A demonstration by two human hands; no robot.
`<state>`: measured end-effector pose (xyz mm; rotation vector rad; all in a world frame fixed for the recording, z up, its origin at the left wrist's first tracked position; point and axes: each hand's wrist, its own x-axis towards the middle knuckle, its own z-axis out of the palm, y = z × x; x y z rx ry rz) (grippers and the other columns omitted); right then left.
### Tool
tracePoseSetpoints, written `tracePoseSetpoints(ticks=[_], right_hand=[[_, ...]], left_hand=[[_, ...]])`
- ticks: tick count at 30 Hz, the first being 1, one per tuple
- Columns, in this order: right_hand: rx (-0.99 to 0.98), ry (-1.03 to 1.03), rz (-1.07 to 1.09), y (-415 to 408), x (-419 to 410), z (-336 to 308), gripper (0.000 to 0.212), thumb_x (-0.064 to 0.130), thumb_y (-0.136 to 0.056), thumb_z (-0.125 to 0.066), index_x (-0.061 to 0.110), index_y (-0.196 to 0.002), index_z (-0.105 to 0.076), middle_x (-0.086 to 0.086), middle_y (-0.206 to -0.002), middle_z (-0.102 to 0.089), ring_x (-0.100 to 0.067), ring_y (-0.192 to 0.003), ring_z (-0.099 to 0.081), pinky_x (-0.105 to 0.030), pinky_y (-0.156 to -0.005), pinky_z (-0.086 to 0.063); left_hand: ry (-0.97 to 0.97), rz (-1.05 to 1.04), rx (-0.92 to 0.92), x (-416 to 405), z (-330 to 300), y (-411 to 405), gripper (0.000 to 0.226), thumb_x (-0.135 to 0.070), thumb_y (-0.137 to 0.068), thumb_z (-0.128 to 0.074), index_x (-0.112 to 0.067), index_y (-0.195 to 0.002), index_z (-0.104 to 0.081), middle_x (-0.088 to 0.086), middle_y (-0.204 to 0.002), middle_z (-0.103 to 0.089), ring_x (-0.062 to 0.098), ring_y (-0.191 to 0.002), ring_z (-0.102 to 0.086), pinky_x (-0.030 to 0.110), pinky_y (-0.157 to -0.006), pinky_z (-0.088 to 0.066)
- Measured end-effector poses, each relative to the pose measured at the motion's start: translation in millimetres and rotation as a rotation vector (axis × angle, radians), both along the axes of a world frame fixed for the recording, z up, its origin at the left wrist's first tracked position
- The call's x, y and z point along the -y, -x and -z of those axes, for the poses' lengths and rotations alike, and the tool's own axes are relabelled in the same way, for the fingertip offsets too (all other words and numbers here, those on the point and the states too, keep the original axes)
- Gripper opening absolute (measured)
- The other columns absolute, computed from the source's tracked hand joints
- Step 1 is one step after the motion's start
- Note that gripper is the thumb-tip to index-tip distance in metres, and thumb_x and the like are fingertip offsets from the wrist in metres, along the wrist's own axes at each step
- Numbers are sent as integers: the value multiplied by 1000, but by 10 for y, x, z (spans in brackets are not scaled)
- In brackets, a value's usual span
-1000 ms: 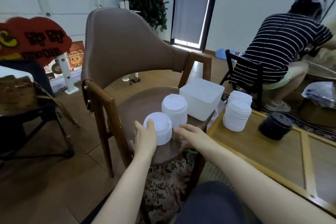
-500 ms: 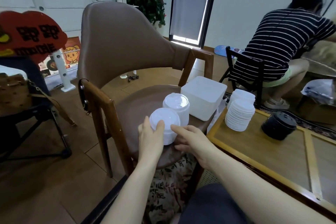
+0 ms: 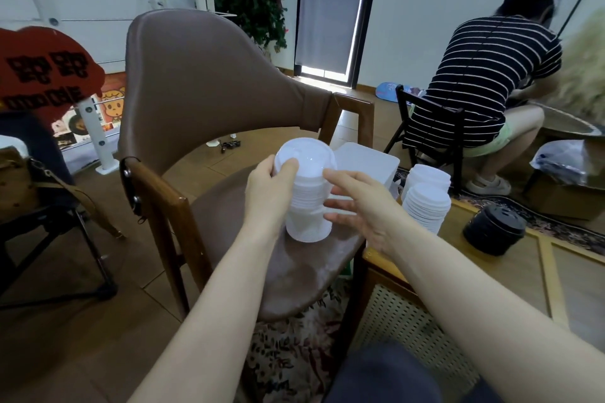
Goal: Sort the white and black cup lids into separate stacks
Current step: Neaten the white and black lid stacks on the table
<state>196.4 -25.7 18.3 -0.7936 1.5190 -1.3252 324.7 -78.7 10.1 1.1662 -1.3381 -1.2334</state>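
A tall column of white cup lids [image 3: 307, 206] stands on the brown chair seat [image 3: 229, 206]. My left hand [image 3: 270, 180] grips its upper part from the left, thumb on the top lid. Fingers spread, my right hand [image 3: 355, 203] is against the column's right side and holds nothing. Two more white lid stacks [image 3: 425, 203] stand on the wooden table to the right. A short black lid stack [image 3: 494, 229] sits further right on that table.
A white square box [image 3: 366, 163] rests on the seat behind the lids. The chair's wooden armrest [image 3: 157, 193] is to the left. A person in a striped shirt [image 3: 484, 82] sits at the back right. The table edge [image 3: 409, 275] borders the chair.
Two separate white stacks stood side by side on the seat. My left hand lifted the nearer one, and now only one tall column shows. My right hand rose beside it.
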Motion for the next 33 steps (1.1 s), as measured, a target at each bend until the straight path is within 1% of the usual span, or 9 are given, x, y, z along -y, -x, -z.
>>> tracePoseSetpoints(ticks=[3, 7, 9, 13, 17, 20, 24, 28, 33], right_hand=[[-21, -30, 49, 35, 187, -9, 44, 35, -90, -66, 14, -126, -52, -12, -127, -56, -29, -111, -60, -40, -90, -56], [-32, -102, 103, 65, 345, 81, 48, 41, -90, -65, 15, -127, -50, -11, -130, -54, -29, -114, -57, -44, -96, -53], [-45, -127, 113, 86, 388, 125, 46, 41, -91, -64, 16, -126, -49, -10, -131, -54, -28, -114, -57, -44, -96, -53], [-90, -181, 126, 128, 429, 178, 36, 38, -93, -61, 17, -118, -49, -10, -131, -54, -28, -117, -53, -43, -98, -50], [-100, -248, 116, 160, 431, 214, 55, 47, -90, -62, 14, -132, -49, -11, -133, -54, -28, -119, -52, -44, -98, -50], [-39, -282, 91, 200, 429, 244, 62, 52, -86, -64, 13, -132, -50, -12, -135, -52, -30, -122, -50, -45, -101, -47], [60, -322, 31, 244, 428, 326, 87, 60, -77, -69, 11, -144, -40, -16, -149, -41, -35, -136, -39, -52, -110, -38], [96, -284, -116, 247, 377, 469, 122, 78, -56, -66, 18, -153, -24, -11, -159, -26, -29, -147, -22, -51, -118, -20], [10, -182, -122, 241, 344, 593, 132, 88, -40, -68, 23, -150, -34, -4, -153, -39, -22, -142, -32, -45, -118, -16]], left_hand=[[-61, -2, -6, 136, -1, 109, 29, -23, -99, -51, -31, -71, -51, -11, -81, -53, 11, -85, -49, 27, -70, -41], [-135, 30, 4, 256, 106, 202, 21, -23, -97, -52, -26, -77, -58, 0, -93, -63, 20, -97, -56, 33, -80, -43], [-166, 30, 26, 314, 160, 230, 25, -25, -99, -51, -28, -73, -52, -4, -86, -57, 18, -96, -52, 34, -82, -41], [-219, 42, 66, 362, 190, 234, 10, -28, -100, -50, -19, -97, -55, -4, -91, -53, 15, -100, -47, 31, -82, -38], [-249, 57, 45, 393, 227, 224, 34, -24, -99, -55, -9, -130, -59, 1, -111, -55, 13, -99, -48, 21, -61, -36], [-354, 43, -32, 391, 208, 195, 40, -25, -97, -59, -8, -134, -56, 5, -120, -58, 15, -98, -50, 22, -64, -38], [-492, 158, -111, 406, 293, 159, 50, -46, -93, -60, -16, -133, -57, 1, -111, -64, 15, -93, -56, 35, -86, -43], [-511, 289, -164, 370, 404, 135, 46, -60, -92, -52, -23, -118, -64, -3, -108, -68, 10, -95, -59, 27, -71, -41], [-437, 337, -175, 286, 475, 90, 48, -71, -89, -44, -31, -104, -65, -14, -96, -68, -1, -91, -58, 20, -73, -41]])
